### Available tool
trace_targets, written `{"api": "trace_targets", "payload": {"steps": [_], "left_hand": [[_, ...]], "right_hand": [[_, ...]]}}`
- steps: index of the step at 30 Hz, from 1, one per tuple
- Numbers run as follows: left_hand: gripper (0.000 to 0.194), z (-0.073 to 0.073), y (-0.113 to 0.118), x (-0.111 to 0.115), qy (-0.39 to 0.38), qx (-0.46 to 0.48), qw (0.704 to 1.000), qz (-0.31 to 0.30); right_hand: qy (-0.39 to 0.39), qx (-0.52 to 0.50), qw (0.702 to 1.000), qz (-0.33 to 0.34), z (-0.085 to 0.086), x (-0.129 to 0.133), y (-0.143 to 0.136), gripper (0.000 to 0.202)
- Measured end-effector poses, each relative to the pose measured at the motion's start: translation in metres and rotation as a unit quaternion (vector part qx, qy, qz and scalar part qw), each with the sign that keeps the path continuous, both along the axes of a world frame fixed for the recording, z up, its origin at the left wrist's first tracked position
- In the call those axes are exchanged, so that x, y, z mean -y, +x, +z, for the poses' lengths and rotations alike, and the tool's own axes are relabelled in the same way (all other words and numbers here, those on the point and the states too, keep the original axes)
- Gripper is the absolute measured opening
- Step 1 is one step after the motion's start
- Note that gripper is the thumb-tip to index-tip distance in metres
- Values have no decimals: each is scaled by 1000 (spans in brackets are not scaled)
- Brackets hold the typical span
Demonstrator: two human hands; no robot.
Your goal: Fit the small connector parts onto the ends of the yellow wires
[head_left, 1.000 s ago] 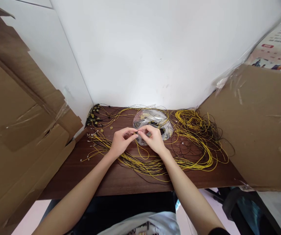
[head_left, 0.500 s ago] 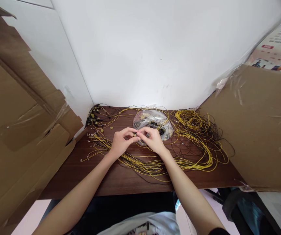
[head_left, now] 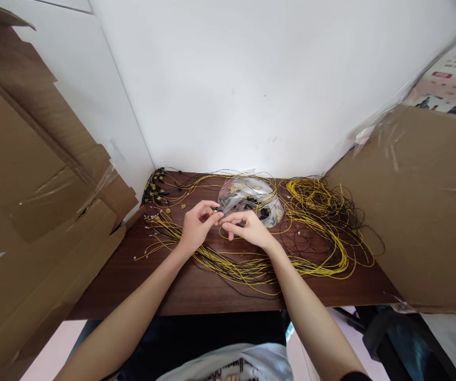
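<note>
My left hand (head_left: 197, 226) pinches a small yellow-and-black piece (head_left: 215, 211) between thumb and fingertips, above the middle of the brown table (head_left: 196, 296). Beside it, my right hand (head_left: 248, 227) has its thumb and fingers pressed together close to the left fingertips; what they grip, if anything, is too small to make out. Just behind the hands lies a clear plastic bag (head_left: 270, 209) with small black and yellow parts. A long bundle of yellow and black wires (head_left: 236, 270) runs under both forearms.
Black and yellow connectors (head_left: 154, 188) sit at the back left corner. A tangled coil of yellow wire (head_left: 311, 196) lies at the back right. Cardboard (head_left: 33, 211) stands on the left and more cardboard (head_left: 422, 211) on the right, with a white wall (head_left: 228, 95) behind.
The fingertips have shifted a little: my right hand has turned flatter with its fingers stretched toward the left, and my left hand has tilted slightly. The view has moved slightly.
</note>
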State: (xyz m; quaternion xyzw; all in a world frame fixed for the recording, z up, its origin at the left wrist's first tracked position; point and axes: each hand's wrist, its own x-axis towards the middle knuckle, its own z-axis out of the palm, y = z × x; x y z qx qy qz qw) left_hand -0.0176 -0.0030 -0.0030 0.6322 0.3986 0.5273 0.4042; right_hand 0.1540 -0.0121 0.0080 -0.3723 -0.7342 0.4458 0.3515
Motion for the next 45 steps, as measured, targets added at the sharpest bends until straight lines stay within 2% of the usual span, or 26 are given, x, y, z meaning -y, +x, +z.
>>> {"api": "trace_targets", "payload": {"steps": [3,7,11,15,19,22,24,27,28,29,30,31,32,34,35,36,38,40,41,43,45], "left_hand": [[22,0,-2,-3,5,16,999,43],[23,0,-6,-9,-2,86,993,83],[26,1,-11,-15,-15,145,981,124],[26,5,-19,-21,-9,189,968,165],[26,8,-29,-26,4,228,954,193],[28,11,-38,-31,-1,254,941,224],[31,12,-44,-35,-12,272,930,246],[35,14,-54,-41,-43,310,910,273],[37,15,-57,-42,-57,323,903,276],[38,16,-59,-44,-73,336,898,275],[38,18,-60,-45,-89,350,892,271],[38,20,-60,-47,-105,365,887,263],[37,22,-60,-49,-121,381,882,251],[34,26,-58,-52,-153,410,871,222],[33,28,-57,-55,-169,424,865,208],[31,30,-56,-57,-183,439,857,198],[26,32,-54,-62,-206,467,839,189],[23,31,-53,-65,-223,474,831,185],[24,30,-54,-67,-227,462,837,184],[31,24,-55,-69,-217,404,869,187],[37,18,-58,-70,-182,311,911,200]], "right_hand": [[-21,-6,1000,-7,1,-1,1,34],[31,-53,996,-71,7,-1,8,33],[20,-167,978,-124,18,0,23,31],[26,-296,942,-154,41,6,45,30],[50,-377,909,-169,79,19,74,26],[78,-471,860,-179,107,31,97,26],[132,-542,796,-235,122,37,113,33],[269,-561,666,-413,135,43,132,45],[295,-525,640,-478,138,43,135,46],[304,-468,631,-539,139,42,137,49],[293,-394,645,-585,139,40,138,54],[270,-315,679,-606,139,36,137,58],[241,-246,723,-598,137,31,135,60],[182,-181,823,-506,129,15,129,59],[151,-201,861,-442,124,5,125,56],[123,-243,886,-375,117,-6,120,47],[63,-307,909,-275,102,-29,111,32],[-9,-329,918,-222,85,-51,102,30],[-53,-328,919,-210,76,-60,97,31],[-126,-310,917,-217,60,-77,90,33],[-155,-261,917,-258,46,-92,85,35]]}}
